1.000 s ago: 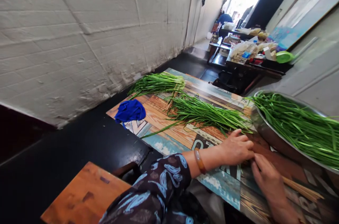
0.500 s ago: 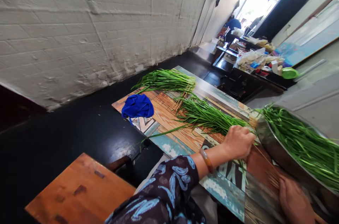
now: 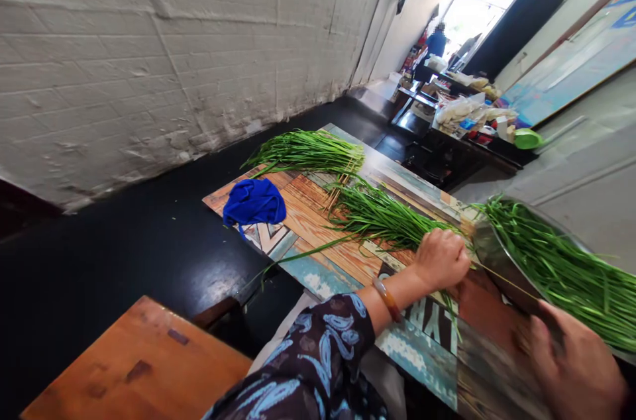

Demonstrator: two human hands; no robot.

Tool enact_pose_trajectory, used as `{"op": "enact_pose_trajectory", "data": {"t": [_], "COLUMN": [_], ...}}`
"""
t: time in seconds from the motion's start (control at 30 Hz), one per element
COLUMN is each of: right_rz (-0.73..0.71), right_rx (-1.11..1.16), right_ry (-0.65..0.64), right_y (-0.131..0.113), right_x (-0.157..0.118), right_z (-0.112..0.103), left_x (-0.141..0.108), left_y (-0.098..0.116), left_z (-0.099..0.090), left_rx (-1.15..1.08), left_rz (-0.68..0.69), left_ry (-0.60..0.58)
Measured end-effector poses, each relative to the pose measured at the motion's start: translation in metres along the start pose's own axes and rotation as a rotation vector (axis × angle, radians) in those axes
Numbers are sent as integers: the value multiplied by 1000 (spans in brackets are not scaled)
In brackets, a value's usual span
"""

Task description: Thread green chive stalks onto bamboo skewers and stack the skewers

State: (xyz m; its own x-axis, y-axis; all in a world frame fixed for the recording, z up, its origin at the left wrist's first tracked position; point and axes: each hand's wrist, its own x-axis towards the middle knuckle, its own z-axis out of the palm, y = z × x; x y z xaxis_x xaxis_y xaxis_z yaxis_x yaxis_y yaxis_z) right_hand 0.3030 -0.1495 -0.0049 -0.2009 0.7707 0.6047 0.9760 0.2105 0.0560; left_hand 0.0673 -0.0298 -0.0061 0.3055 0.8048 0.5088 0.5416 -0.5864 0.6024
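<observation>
Thin pale stick [image 3: 507, 281], straight, at 4 o'clock; long axis 10-to-4. Upper end hidden in closed left hand [image 3: 442, 258]; lower end at half-curled right hand [image 3: 579, 350], impossible to tell whether gripping. Limp, glossy greens [image 3: 392, 218] lying similarly, partly behind left hand. Smooth metal bowl [image 3: 489, 241] cut off at 4 o'clock.

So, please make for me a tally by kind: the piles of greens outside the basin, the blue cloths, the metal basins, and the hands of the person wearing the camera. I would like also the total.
Piles: 2 (far pile, near pile)
Cloth: 1
Basin: 1
Hands: 2 (left hand, right hand)
Total: 6
</observation>
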Motion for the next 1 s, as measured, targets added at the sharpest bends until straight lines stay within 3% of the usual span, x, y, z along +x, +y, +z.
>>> {"op": "enact_pose_trajectory", "data": {"t": [0.1, 0.23, 0.3, 0.4, 0.47, 0.53, 0.6, 0.67, 0.83, 0.93, 1.0], "right_rz": [-64, -21, 68, 268, 398, 504, 599, 705, 884, 934, 946], "right_rx": [-40, 133, 276, 589, 858, 1055, 1213, 1353, 1531, 1543, 1531], "right_ry": [-43, -177, -238, -388, -531, -591, -568, -483, -280, -192, -177], "right_y": [-26, -34, -38, -53, -68, -84, -98, -107, -106, -99, -97], "right_x": [31, 35, 30, 30, 36, 46, 55, 61, 62, 58, 55], "right_z": [7, 32, 41, 43, 39, 36, 37, 44, 65, 71, 72], "left_x": [-2, -1, 2, 8, 9, 8, 6, 4, 4, 5, 4], "left_y": [2, 1, -3, -10, -14, -15, -15, -14, -12, -11, -18], "left_z": [1, 2, 3, 5, 3, 1, 0, 1, 0, -22, -52], "left_rx": [18, -40, -125, -359, -545, -695, -790, -852, -933, -942, -866], "left_rz": [117, 161, 103, -92, -230, -302, -314, -316, -364, -341, -297], "left_ry": [-32, -25, -7, -24, -123, -252, -325, -325, -114, 16, 67]}}
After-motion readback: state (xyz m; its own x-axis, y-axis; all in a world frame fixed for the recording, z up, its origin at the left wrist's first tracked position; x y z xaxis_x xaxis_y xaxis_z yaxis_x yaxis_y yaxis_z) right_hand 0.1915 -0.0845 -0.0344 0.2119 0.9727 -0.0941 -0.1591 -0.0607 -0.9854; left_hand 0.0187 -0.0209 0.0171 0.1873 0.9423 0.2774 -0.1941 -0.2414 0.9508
